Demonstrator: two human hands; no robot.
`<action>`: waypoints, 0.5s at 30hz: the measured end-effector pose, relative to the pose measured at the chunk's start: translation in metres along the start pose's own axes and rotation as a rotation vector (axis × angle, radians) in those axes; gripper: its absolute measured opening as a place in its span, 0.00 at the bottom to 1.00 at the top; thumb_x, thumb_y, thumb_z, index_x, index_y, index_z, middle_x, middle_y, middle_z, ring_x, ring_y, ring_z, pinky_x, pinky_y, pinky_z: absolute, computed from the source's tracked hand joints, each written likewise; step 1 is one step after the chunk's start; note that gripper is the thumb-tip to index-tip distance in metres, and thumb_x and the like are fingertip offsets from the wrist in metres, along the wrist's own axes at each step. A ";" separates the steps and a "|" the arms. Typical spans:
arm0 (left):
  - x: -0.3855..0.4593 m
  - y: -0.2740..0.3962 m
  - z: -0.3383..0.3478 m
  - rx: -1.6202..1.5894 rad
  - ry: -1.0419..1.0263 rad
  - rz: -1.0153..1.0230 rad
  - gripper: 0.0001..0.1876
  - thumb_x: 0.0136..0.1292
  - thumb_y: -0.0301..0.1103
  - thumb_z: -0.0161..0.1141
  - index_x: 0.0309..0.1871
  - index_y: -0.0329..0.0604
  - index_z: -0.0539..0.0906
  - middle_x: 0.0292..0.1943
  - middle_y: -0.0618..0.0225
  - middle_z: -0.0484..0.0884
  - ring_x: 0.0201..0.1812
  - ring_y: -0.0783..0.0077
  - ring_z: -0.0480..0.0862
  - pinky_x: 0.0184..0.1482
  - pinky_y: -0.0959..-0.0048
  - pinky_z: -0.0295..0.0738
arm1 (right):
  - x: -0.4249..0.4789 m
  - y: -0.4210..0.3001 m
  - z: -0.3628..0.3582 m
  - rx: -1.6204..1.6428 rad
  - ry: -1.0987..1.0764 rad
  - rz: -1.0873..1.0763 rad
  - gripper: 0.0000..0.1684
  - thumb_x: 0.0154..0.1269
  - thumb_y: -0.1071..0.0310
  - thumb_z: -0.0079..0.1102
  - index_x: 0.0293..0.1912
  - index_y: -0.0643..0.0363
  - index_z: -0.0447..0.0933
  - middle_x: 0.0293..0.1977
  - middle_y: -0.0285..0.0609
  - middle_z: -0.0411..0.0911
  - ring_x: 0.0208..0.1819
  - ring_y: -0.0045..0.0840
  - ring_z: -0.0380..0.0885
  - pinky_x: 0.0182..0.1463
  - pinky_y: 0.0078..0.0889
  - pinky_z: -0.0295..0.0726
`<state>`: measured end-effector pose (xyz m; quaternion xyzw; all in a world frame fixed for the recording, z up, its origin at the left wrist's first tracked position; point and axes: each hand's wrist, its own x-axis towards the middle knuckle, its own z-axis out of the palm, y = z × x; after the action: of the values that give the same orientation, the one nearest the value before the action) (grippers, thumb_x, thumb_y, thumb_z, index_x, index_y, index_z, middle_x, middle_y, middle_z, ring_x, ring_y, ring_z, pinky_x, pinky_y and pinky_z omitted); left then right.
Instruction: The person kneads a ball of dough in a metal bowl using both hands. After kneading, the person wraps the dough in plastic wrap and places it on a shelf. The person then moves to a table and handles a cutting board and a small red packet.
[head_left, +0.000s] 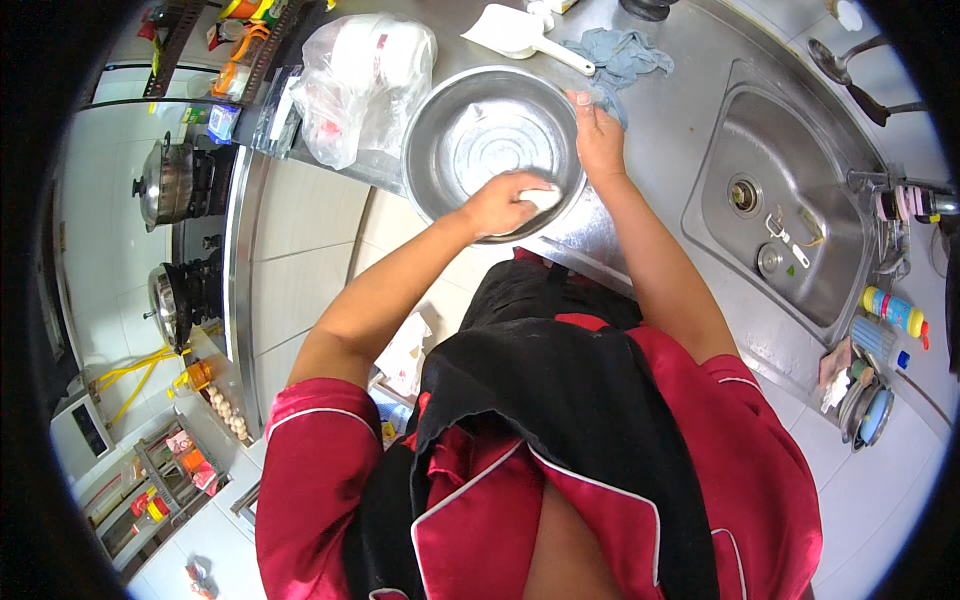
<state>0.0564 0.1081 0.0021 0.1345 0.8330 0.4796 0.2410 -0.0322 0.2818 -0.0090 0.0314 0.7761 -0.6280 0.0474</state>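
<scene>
A large round stainless steel basin (487, 124) rests on the metal counter, its near side extending past the front edge. Inside its near wall, my left hand (504, 204) is closed around a small white item (541, 197), perhaps a cloth or sponge; blur hides its exact kind. On the right, my right hand (598, 133) grips the basin's rim, fingers on the outside. Just beyond this hand lies a crumpled blue-grey cloth (619, 56), with a white plastic scoop (514, 34) beside it, the handle pointing toward the cloth.
Left of the basin sits a clear plastic bag with white containers (382, 56). A steel sink (806, 187) is set into the counter at right, a white-handled peeler (787, 240) in it. Lidded pots (166, 184) stand on the stove at far left. Ladles (829, 61) hang upper right.
</scene>
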 end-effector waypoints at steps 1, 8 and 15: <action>-0.007 -0.012 -0.004 -0.024 0.144 -0.001 0.21 0.55 0.22 0.55 0.55 0.39 0.76 0.48 0.59 0.79 0.50 0.67 0.79 0.54 0.71 0.72 | 0.002 -0.001 0.000 -0.004 -0.021 0.033 0.32 0.72 0.43 0.41 0.52 0.62 0.79 0.46 0.48 0.81 0.50 0.27 0.77 0.56 0.26 0.70; 0.011 -0.040 -0.060 0.693 0.567 0.063 0.28 0.54 0.41 0.60 0.58 0.42 0.73 0.52 0.52 0.76 0.54 0.47 0.70 0.61 0.57 0.62 | 0.009 -0.001 0.006 -0.022 -0.039 -0.043 0.23 0.69 0.51 0.50 0.51 0.57 0.79 0.33 0.47 0.81 0.35 0.27 0.78 0.44 0.27 0.74; 0.045 -0.029 -0.011 0.608 0.393 -0.049 0.19 0.62 0.44 0.54 0.48 0.40 0.79 0.49 0.49 0.75 0.51 0.47 0.72 0.56 0.57 0.67 | 0.016 0.000 0.002 -0.161 -0.136 0.085 0.18 0.68 0.63 0.54 0.55 0.55 0.77 0.37 0.36 0.83 0.37 0.14 0.75 0.45 0.18 0.73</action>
<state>0.0125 0.1063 -0.0308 0.0851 0.9709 0.2208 0.0368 -0.0477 0.2796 -0.0117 0.0176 0.8171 -0.5617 0.1288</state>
